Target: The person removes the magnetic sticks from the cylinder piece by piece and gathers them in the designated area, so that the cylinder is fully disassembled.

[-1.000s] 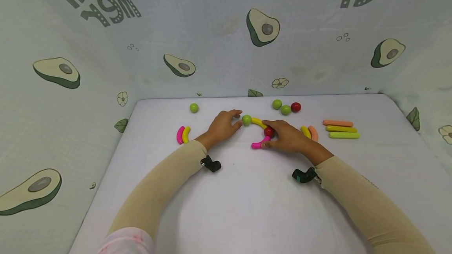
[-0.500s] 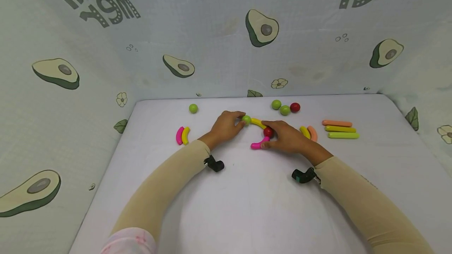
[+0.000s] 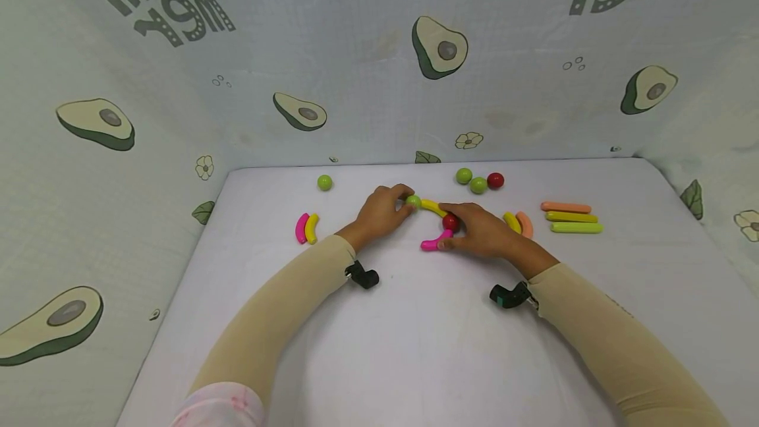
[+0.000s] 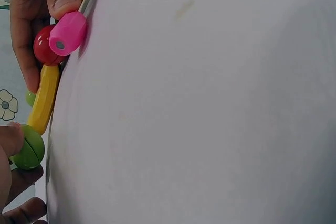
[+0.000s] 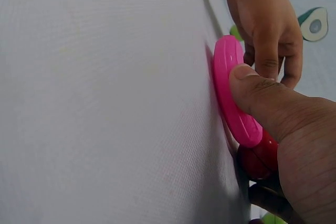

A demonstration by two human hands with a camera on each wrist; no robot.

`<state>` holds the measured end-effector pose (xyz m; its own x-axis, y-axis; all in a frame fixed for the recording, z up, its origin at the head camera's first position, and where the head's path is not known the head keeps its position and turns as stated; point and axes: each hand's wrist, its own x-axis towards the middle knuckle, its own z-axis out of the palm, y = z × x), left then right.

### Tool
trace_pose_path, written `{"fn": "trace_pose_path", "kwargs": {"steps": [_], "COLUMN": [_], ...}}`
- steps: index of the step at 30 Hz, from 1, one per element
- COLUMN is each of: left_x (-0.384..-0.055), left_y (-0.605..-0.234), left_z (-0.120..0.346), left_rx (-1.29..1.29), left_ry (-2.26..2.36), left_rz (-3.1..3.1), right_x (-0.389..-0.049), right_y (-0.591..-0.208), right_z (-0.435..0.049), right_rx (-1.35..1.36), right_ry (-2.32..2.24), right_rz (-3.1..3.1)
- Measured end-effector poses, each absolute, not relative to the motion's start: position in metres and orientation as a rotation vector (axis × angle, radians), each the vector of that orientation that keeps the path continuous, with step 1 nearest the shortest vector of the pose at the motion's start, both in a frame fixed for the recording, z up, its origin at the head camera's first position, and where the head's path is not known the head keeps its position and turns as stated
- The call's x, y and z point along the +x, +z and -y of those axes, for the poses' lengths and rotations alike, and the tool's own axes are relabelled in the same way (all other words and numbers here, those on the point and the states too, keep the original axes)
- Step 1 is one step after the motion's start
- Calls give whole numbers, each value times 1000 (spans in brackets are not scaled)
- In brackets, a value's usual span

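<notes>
My left hand pinches a green ball between thumb and fingers. A yellow curved magnetic stick joins that ball to a red ball. From the red ball, a pink curved magnetic stick runs back toward the left. My right hand grips this chain at the red ball, its thumb pressing along the pink stick and its fingers reaching round behind. A small grey disc shows in the pink stick's free end in the left wrist view.
At the left lie pink and yellow curved sticks, a green ball behind them. Two green balls and a red one sit at the back. Right of my right hand are curved sticks and straight sticks.
My left hand has moved slightly right and its fingers have come round the green ball. The right hand and the chain it grips stay nearly still.
</notes>
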<state>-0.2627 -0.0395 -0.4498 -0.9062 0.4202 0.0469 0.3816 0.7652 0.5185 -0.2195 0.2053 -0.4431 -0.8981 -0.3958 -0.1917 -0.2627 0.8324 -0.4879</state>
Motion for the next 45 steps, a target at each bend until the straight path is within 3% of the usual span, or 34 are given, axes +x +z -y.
{"fn": "trace_pose_path", "kwargs": {"steps": [45], "left_x": [-259], "left_y": [-449], "left_z": [42], "left_rx": [718], "left_ry": [797], "left_rz": [-2881], "right_x": [-217], "right_y": [-443], "right_z": [-205], "right_rx": [-539], "right_ry": [-661], "right_rz": [-2747]}}
